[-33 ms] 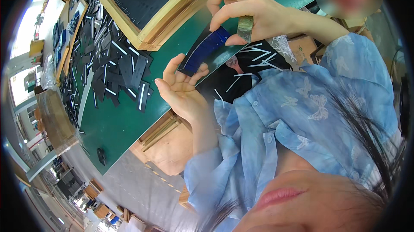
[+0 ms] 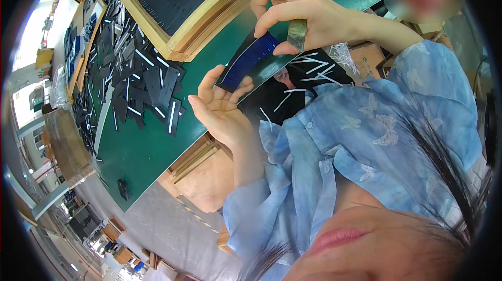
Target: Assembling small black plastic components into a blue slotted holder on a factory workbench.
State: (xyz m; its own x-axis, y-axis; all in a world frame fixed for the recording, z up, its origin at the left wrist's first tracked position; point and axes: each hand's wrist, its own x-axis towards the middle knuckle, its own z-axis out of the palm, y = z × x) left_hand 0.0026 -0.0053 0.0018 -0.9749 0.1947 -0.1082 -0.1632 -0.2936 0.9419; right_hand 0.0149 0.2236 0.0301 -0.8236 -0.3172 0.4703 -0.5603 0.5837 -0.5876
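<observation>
Just one blue strip (image 2: 248, 62) is held near table (image 2: 151, 163) edge, unmoved vs. prev. frame, so seemingly steadied: pinched by R hand (image 2: 319, 17) w/ metallic piece (image 2: 297, 34), gripped by L hand (image 2: 227, 116), thumb apart.

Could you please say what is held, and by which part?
The left hand and right hand hold a dark blue strip near opposite ends; the right also grips a shiny piece.
</observation>
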